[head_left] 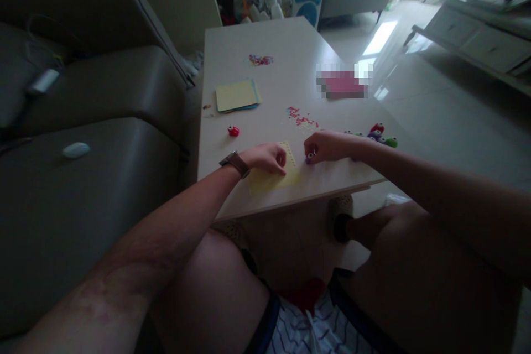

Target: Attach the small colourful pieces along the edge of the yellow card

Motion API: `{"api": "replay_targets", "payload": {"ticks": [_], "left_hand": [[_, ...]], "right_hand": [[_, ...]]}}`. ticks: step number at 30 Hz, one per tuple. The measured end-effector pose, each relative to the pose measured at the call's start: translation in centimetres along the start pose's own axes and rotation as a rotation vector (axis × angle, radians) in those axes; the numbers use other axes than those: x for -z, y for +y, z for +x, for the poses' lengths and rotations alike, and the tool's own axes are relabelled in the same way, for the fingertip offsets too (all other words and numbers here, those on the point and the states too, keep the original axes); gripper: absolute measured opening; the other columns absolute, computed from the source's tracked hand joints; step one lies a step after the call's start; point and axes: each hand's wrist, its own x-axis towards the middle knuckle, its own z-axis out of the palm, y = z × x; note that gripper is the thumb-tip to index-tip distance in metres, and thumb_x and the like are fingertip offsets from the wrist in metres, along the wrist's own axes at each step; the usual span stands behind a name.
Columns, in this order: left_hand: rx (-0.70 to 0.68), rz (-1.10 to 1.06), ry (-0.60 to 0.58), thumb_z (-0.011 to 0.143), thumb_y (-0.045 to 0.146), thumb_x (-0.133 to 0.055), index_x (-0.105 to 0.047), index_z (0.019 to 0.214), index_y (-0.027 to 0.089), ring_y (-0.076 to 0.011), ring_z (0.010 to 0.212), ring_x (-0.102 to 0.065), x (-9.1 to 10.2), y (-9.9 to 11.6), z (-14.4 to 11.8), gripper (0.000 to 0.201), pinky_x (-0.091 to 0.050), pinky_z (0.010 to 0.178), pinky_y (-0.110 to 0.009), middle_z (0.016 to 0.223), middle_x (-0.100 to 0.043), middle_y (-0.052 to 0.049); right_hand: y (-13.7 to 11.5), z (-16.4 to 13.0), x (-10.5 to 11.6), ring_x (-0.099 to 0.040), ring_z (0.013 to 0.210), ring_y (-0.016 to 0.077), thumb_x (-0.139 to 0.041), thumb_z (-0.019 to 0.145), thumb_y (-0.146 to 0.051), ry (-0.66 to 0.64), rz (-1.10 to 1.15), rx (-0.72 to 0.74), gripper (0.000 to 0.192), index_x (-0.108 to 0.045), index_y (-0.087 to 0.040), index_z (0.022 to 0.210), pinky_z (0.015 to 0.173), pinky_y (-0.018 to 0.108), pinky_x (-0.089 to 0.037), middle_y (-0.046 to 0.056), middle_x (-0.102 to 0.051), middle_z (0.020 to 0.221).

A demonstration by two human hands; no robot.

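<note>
L hand (267, 158) rests on the yellow paper sheet (271, 178), fingers curled down, pinning it near the table's (249, 38) front edge. The sheet lies just inside that edge w/ almost no margin. R hand (327, 146) is closed around a small purple punch (309, 159), pressed at the sheet's right side; thumb & fingers pinched on it. Hands sit close together, not touching.

Room to move: front strip of the table is tight, but the middle & far end are mostly bare. Left edge runs along a grey sofa (103, 94); right edge drops to open glossy floor (435, 121).

On the top: a red punch (233, 131) left of the hands, well apart; a stack of coloured paper squares (238, 95) further back; a cluster of more punches (379, 135) (red, purple, green) just behind the R wrist, near the right edge. Loose punched bits (301, 117) scattered mid-table, another small pile (260, 59) further back. No bowls or trays in view; bits lie loose on the surface. A pink item beyond is blurred out, can't tell what.
</note>
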Motion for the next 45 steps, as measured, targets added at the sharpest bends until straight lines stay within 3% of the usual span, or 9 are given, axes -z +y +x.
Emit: {"api": "replay_targets", "payload": {"ticks": [5,9,17,23,29,35,38,41,45], "left_hand": [[0.02,0.023,-0.002,0.065,0.031,-0.078,-0.062,0.076,0.016,-0.0139,0.06,-0.056,0.0,0.2,-0.1,0.024,-0.038,0.056,-0.026,0.067,-0.064,-0.001],[0.018,0.034,0.001,0.066,0.032,-0.078,-0.062,0.076,0.017,-0.0145,0.06,-0.057,0.0,0.2,0.0,0.024,-0.038,0.056,-0.026,0.067,-0.064,-0.001],[-0.01,0.051,0.006,0.065,0.033,-0.077,-0.062,0.076,0.017,-0.0137,0.058,-0.056,0.1,-0.1,0.1,0.025,-0.036,0.054,-0.025,0.065,-0.063,0.0],[-0.007,0.046,0.004,0.066,0.032,-0.076,-0.063,0.077,0.016,-0.0141,0.06,-0.058,0.0,0.0,0.0,0.024,-0.038,0.055,-0.026,0.067,-0.064,0.0],[-0.046,0.023,0.012,0.066,0.031,-0.077,-0.063,0.075,0.016,-0.0145,0.059,-0.059,0.0,0.0,-0.1,0.023,-0.038,0.054,-0.025,0.067,-0.064,-0.001],[-0.109,0.02,0.036,0.071,0.033,-0.077,-0.063,0.079,0.015,-0.013,0.056,-0.06,-0.1,-0.1,0.2,0.024,-0.038,0.052,-0.024,0.067,-0.064,0.0],[-0.16,0.007,0.084,0.079,0.034,-0.072,-0.064,0.083,0.015,-0.0107,0.052,-0.059,-0.1,0.1,0.1,0.021,-0.039,0.051,-0.022,0.067,-0.063,0.001],[-0.218,-0.034,0.178,0.083,0.03,-0.07,-0.064,0.091,0.015,-0.0103,0.052,-0.06,0.0,0.5,0.0,0.019,-0.042,0.051,-0.022,0.069,-0.065,0.0],[-0.316,-0.086,0.377,0.08,0.024,-0.073,-0.06,0.106,0.014,-0.0114,0.067,-0.066,0.1,1.2,0.0,0.03,-0.049,0.057,-0.022,0.094,-0.071,-0.007]], "right_hand": [[0.8,-0.1,0.4,-0.057,0.068,0.0176,-0.075,0.065,-0.021,-0.059,-0.081,-0.017,0.011,-0.071,-0.021,0.074,0.06,0.03,-0.036,0.003,-0.069,0.075],[0.9,-0.1,0.5,-0.06,0.073,0.0185,-0.076,0.064,-0.02,-0.056,0.015,-0.014,0.022,-0.073,-0.023,0.085,0.063,0.029,-0.04,0.003,-0.072,0.083],[0.9,-0.1,0.3,-0.068,0.085,0.0218,-0.065,0.073,-0.016,-0.161,0.159,0.039,0.022,-0.075,-0.022,0.091,0.078,0.033,-0.05,0.004,-0.076,0.094],[1.5,0.0,0.5,-0.065,0.107,0.0271,-0.057,0.076,-0.013,0.214,-0.038,-0.031,0.045,-0.068,-0.02,0.12,0.091,0.038,-0.048,0.011,-0.071,0.121],[1.2,-0.8,1.3,-0.064,0.075,0.0204,-0.062,0.078,-0.024,0.026,-0.05,-0.034,0.013,-0.07,-0.021,0.088,0.067,0.033,-0.046,0.006,-0.073,0.087],[0.6,-1.1,0.7,-0.058,0.063,0.016,-0.074,0.069,-0.022,-0.079,-0.029,0.044,0.011,-0.067,-0.021,0.077,0.058,0.029,-0.04,0.003,-0.07,0.075],[0.5,-0.8,0.4,-0.056,0.061,0.0143,-0.073,0.07,-0.021,-0.012,-0.039,0.044,0.013,-0.067,-0.021,0.082,0.057,0.028,-0.038,0.002,-0.069,0.074],[0.4,-0.4,0.2,-0.057,0.064,0.0138,-0.07,0.073,-0.021,0.135,0.027,0.06,0.018,-0.065,-0.02,0.09,0.058,0.027,-0.039,0.002,-0.069,0.077],[0.0,0.1,0.1,-0.059,0.068,0.0137,-0.068,0.074,-0.021,0.314,0.186,0.153,0.025,-0.061,-0.02,0.098,0.062,0.026,-0.042,0.002,-0.069,0.081]]}}
